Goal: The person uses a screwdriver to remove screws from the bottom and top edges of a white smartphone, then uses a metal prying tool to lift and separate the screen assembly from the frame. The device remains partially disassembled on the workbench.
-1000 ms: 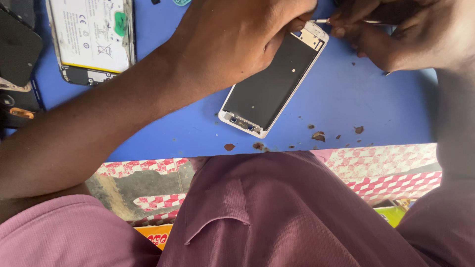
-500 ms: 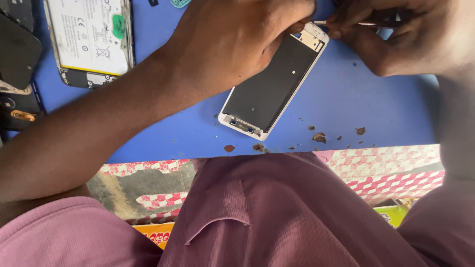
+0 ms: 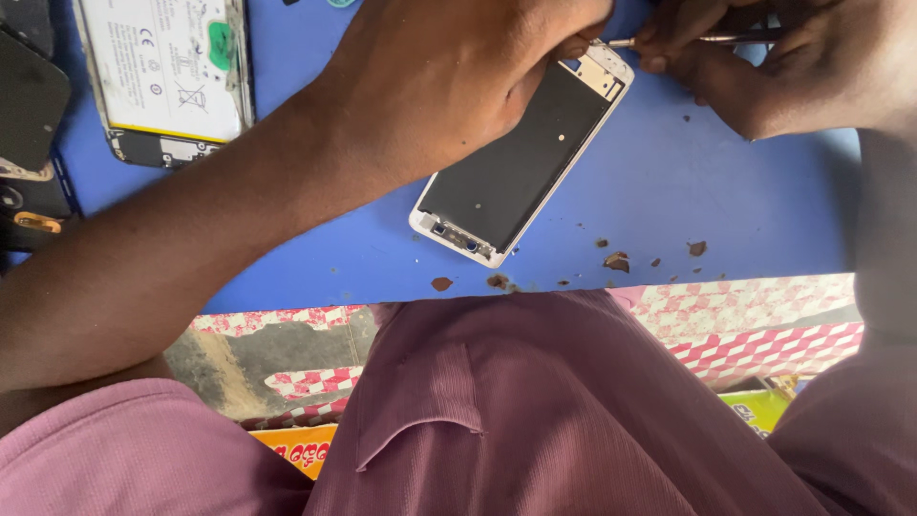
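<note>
A white phone frame (image 3: 511,167) with a black inner panel lies tilted on the blue table (image 3: 669,210). My left hand (image 3: 449,76) rests over its upper left part, fingers pinched at the frame's top corner. My right hand (image 3: 774,57) grips a thin metal tool (image 3: 659,41) whose tip points at that same top corner. Both hands meet at the frame's upper end.
An opened phone body with a white battery (image 3: 167,72) lies at the upper left, with dark phone parts (image 3: 29,124) beside it at the left edge. Small brown crumbs (image 3: 616,260) lie near the table's front edge. Below it, a red-and-white checked cloth (image 3: 755,315).
My hands and the phone frame stay nearly in place; the tool tip works at the same corner with only slight shifts.
</note>
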